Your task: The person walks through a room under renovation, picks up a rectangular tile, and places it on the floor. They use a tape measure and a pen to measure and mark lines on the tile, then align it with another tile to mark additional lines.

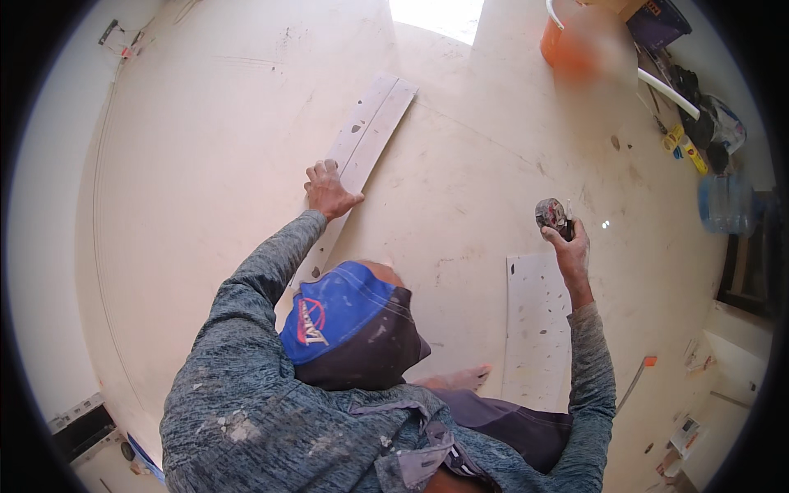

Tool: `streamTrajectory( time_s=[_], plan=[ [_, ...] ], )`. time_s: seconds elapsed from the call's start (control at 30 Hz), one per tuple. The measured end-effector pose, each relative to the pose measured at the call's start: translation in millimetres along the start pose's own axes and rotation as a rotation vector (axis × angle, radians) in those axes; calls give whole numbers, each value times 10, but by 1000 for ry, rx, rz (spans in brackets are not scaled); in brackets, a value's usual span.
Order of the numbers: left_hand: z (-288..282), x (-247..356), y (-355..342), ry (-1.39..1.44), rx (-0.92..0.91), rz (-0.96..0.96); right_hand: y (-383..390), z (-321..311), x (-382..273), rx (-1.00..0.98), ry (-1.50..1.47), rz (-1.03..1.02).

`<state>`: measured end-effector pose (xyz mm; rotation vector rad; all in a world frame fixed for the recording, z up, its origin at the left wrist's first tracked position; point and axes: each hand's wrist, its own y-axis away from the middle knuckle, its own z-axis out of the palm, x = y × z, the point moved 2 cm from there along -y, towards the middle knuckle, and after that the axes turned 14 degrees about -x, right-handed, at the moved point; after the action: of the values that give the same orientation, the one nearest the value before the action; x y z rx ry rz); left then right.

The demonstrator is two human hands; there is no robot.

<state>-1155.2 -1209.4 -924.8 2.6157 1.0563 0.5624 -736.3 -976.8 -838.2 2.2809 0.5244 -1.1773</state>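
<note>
A long pale board with a lengthwise line and dark chips lies at a slant on the floor, its near end hidden behind my body. Across its width sits my left hand, fingers at one long edge and thumb at the other, gripping it. Off to the right, my right hand is raised with its fingers wrapped round a worn, round tape measure. Below that hand is a second pale board, speckled with dark chips and partly covered by my right forearm.
An orange bucket stands at the far right, partly blurred. Near it are a white pipe, yellow-handled tools and a large blue water bottle. A thin tool with an orange end lies at lower right. Walls border both sides.
</note>
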Motion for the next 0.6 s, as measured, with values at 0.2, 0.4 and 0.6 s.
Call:
streamTrajectory(
  time_s=[0.2, 0.4, 0.6],
  plan=[
    [-2, -94, -72, 9, 78, 54, -13, 349, -345, -79, 39, -21],
    [-26, -128, -170, -39, 26, 28, -16, 692, -877, -225, 150, 29],
    [-11, -200, -210, -29, 22, 64, 21, 854, -1347, -385, 310, 99]
  ],
)
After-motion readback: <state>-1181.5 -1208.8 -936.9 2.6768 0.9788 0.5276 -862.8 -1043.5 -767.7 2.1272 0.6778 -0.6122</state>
